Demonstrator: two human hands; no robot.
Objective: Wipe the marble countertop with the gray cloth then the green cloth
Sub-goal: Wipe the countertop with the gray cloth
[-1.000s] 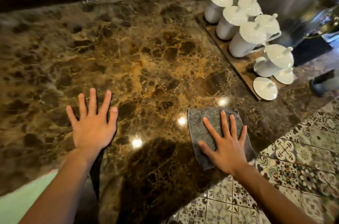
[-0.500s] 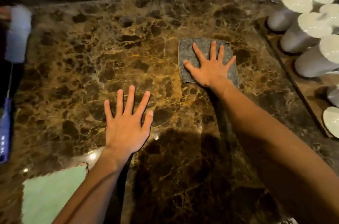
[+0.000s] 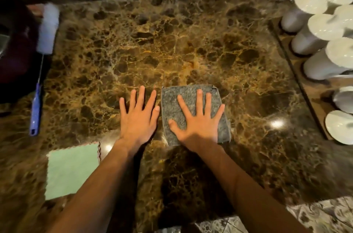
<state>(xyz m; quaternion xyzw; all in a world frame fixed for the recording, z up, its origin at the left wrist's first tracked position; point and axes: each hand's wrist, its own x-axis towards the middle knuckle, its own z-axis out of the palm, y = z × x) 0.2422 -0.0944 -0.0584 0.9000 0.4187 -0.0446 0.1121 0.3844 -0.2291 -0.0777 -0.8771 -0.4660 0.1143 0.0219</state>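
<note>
A brown marble countertop [image 3: 172,42] fills the view. The gray cloth [image 3: 189,97] lies flat near its middle, and my right hand [image 3: 198,122] presses on it with fingers spread, palm down. My left hand [image 3: 138,118] rests flat on the bare marble just left of the cloth, fingers apart, holding nothing. The green cloth [image 3: 70,168] lies flat at the near left, beside my left forearm, untouched.
A bottle brush [image 3: 41,61] with a white head and blue handle lies along the left edge beside a dark sink area. At the right stands a wooden tray [image 3: 298,80] with several white lidded cups [image 3: 315,42]. Patterned floor tiles [image 3: 315,215] show past the near right edge.
My right hand has slid the gray cloth back toward me from the far middle of the counter to beside my left hand. The left hand stays flat on the marble.
</note>
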